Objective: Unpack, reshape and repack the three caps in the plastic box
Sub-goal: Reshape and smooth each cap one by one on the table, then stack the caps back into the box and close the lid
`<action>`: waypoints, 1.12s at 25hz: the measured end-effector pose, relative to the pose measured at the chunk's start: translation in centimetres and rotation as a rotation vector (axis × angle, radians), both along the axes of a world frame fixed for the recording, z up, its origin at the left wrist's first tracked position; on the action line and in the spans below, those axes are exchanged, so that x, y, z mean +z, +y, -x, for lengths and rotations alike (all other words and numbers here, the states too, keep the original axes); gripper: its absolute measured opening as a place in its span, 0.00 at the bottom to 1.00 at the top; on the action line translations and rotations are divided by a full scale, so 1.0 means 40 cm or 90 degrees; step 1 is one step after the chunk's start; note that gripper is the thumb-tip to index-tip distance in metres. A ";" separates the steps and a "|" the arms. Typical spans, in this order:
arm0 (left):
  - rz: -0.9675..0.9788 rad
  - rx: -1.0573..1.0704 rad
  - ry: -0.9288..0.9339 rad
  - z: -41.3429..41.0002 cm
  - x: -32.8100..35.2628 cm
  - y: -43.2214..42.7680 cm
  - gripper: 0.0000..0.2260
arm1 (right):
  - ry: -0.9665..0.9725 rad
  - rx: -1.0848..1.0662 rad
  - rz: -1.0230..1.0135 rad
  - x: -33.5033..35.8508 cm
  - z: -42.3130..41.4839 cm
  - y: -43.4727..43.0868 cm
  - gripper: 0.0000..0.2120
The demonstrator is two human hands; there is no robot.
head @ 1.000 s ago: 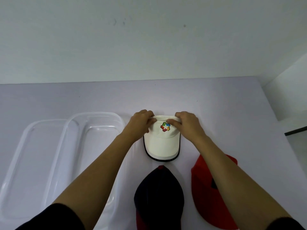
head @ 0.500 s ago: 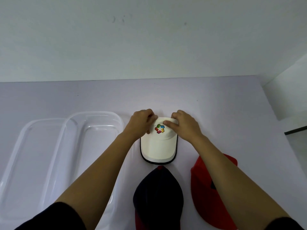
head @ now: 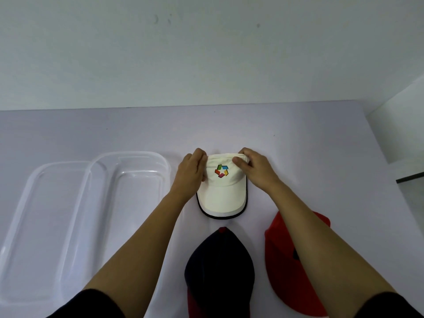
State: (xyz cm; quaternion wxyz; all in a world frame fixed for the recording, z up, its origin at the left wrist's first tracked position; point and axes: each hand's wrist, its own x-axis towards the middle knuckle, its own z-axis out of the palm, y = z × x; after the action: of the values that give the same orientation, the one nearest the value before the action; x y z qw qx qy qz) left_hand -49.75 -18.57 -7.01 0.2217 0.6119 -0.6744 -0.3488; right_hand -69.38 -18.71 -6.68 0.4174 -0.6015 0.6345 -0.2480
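Left hand (head: 191,173) and right hand (head: 257,171) both on the white cap (head: 221,196), one at each side of its crown. Left fingers (head: 199,155) curled tight round the crown's left edge, cloth gripped, thumb hidden behind the hand. Right thumb (head: 238,161) pressed on the front panel just above and to the right of the coloured logo (head: 221,171), with the other right fingers bent over the top rim of the crown: a pinch of the fabric, with no gap showing between thumb and fingers.

White cap flat on the pale tabletop (head: 298,143), dark-edged brim pointing toward the person, crown away. Closer to the person, just beyond the brim, a dark cap (head: 218,262) with red showing at its tip and near edge. Beside that, to the right, a red cap (head: 282,267), partly covered by the right forearm. All three caps outside the plastic box.

Plastic box (head: 137,155) to the left of the left hand, clear, lying open side up. Overlapping its far side, a second clear piece (head: 34,180) of like shape; which is box and which is lid, impossible to tell. Dark sleeves at both bottom corners.
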 end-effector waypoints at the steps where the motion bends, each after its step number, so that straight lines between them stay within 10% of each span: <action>1: -0.004 0.008 0.000 -0.001 -0.004 -0.001 0.08 | 0.019 0.013 -0.005 -0.006 0.001 -0.003 0.09; 6: -0.003 0.088 -0.008 -0.003 0.055 0.009 0.17 | 0.058 -0.028 -0.007 0.027 0.009 0.029 0.23; 12: -0.009 0.123 0.012 -0.018 0.140 0.154 0.18 | -0.042 -0.101 0.086 0.135 -0.032 0.245 0.16; 17: -0.170 0.119 0.023 -0.047 0.159 0.377 0.18 | -0.143 -0.095 -0.035 0.125 -0.071 0.484 0.16; 21: -0.294 0.088 -0.022 -0.080 0.110 0.524 0.29 | -0.111 -0.073 -0.182 0.035 -0.062 0.602 0.34; 28: -0.505 0.171 0.348 -0.069 0.083 0.541 0.19 | -0.270 -0.083 -0.349 -0.032 -0.057 0.579 0.28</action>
State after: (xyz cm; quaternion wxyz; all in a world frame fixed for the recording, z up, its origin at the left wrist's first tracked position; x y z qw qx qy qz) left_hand -46.98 3.09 -3.68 0.1835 0.6169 -0.3222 -0.6942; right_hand -67.10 4.45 -7.97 0.6690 -0.3602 0.6139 -0.2139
